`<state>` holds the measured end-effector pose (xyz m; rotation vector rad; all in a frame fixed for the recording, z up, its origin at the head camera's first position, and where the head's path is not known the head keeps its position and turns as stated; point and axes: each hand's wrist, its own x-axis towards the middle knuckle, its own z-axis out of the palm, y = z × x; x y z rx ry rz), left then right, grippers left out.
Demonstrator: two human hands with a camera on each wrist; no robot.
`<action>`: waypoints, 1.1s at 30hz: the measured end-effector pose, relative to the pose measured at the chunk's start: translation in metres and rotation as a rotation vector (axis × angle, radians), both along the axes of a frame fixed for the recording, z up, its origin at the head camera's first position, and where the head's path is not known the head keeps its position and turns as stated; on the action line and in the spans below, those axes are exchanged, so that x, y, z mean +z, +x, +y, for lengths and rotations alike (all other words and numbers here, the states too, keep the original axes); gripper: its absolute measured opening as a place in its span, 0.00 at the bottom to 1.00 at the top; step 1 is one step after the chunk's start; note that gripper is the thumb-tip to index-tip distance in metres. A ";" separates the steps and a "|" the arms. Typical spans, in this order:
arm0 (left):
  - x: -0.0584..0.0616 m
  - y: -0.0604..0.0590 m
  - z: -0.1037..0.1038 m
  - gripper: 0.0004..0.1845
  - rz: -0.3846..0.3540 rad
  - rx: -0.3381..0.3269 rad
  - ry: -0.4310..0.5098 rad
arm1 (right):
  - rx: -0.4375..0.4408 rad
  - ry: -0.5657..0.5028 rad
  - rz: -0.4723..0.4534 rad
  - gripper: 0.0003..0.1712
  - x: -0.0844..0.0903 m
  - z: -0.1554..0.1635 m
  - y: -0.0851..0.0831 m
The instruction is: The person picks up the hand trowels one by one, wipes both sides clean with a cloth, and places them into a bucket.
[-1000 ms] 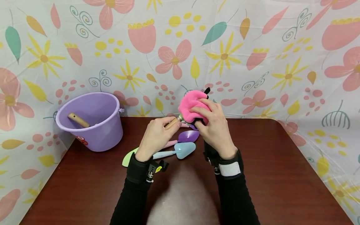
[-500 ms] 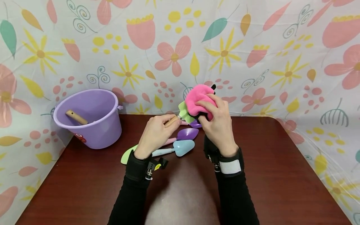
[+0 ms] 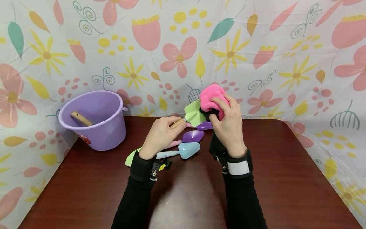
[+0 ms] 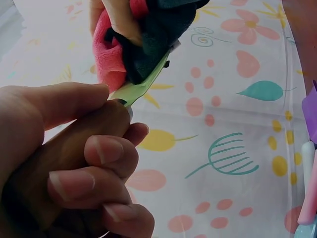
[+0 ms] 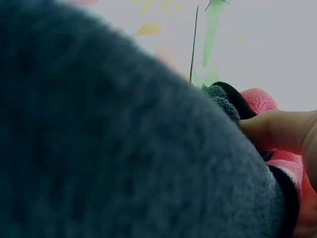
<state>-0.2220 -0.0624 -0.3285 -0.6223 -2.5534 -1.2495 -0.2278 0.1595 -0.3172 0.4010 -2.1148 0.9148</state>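
Observation:
My left hand [image 3: 163, 135] grips the wooden handle of a garden trowel [image 3: 194, 113], its light green blade pointing up and to the right above the table. In the left wrist view, the fingers curl round the trowel's handle [image 4: 74, 139]. My right hand [image 3: 228, 127] pinches a bunched fleecy cloth [image 3: 211, 98], pink on one side and dark on the other, against the blade's far end. That end is hidden by the cloth. A dark fold of the cloth [image 5: 124, 139] hangs down and fills much of the right wrist view.
Below the hands lie a light blue trowel [image 3: 188, 150], a purple trowel [image 3: 193, 136] with a pink handle, and another purple one [image 3: 204, 126] behind. A light green blade [image 3: 131, 158] shows beside the left wrist. A purple bucket [image 3: 110, 135] stands left, a wooden-handled tool [image 3: 81, 118] inside.
The right hand and cloth have moved right, toward the end of the trowel's blade, and more of the green blade shows. The left hand keeps its hold on the handle.

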 end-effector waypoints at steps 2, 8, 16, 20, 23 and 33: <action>-0.001 0.000 0.000 0.08 -0.001 -0.005 0.005 | 0.006 0.000 0.014 0.25 0.001 0.000 -0.001; -0.004 -0.002 0.003 0.09 -0.062 -0.070 0.086 | 0.024 0.020 0.041 0.26 0.003 -0.001 -0.002; -0.006 -0.002 0.007 0.09 -0.061 -0.060 0.096 | -0.002 0.072 0.026 0.24 -0.001 -0.009 0.000; -0.007 0.000 0.009 0.10 -0.084 -0.056 0.098 | -0.005 0.091 0.024 0.23 -0.004 -0.011 -0.001; -0.007 0.000 0.010 0.11 -0.089 -0.040 0.080 | 0.017 0.106 0.033 0.22 -0.007 -0.010 -0.003; -0.009 -0.002 0.012 0.15 -0.064 -0.040 0.055 | 0.166 0.216 0.037 0.23 -0.006 -0.020 0.002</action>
